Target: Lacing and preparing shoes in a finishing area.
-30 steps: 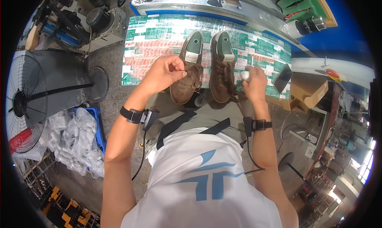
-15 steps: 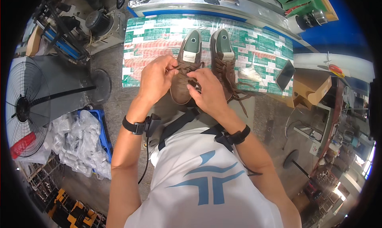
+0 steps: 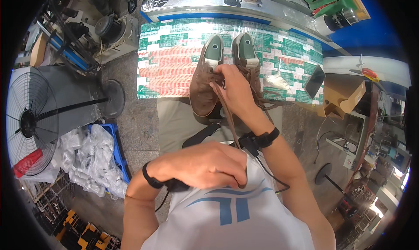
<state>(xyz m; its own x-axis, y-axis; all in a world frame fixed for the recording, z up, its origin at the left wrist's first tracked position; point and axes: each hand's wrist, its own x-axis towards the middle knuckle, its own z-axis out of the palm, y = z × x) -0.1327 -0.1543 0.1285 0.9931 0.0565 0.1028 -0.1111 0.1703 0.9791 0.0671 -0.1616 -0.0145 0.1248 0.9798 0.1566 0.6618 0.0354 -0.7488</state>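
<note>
Knuckles of the left hand (image 3: 205,165) now sit close against the person's white shirt with its blue emblem (image 3: 227,210), fingers curled shut around the end of a long brown shoelace (image 3: 227,119); half a second ago that hand was up at the shoes beside the other one. It has drawn back toward the chest, and the lace runs taut from its grip up to the shoe. A black wristband (image 3: 148,176) circles that wrist, the forearm bent across the body.

Further out, the right hand (image 3: 233,90) reaches forward with the arm nearly straight, a black band with a trailing cable (image 3: 264,138) on its wrist. Its fingers press down on the lacing of the left brown suede shoe (image 3: 205,82), pinching at the eyelets where the lace leaves; exactly which fingers hold I cannot tell. It has stayed at the shoes while the other pulled away.

Both shoes stand side by side, heels away from the person, on the near edge of a table covered in green, white and red printed sheet (image 3: 170,60). The right brown suede shoe (image 3: 245,53) touches its mate, its loose lace spilling over the edge. Just beside it lies a crumpled white wad (image 3: 275,80), then a dark phone (image 3: 314,81) by the table's corner.
</note>
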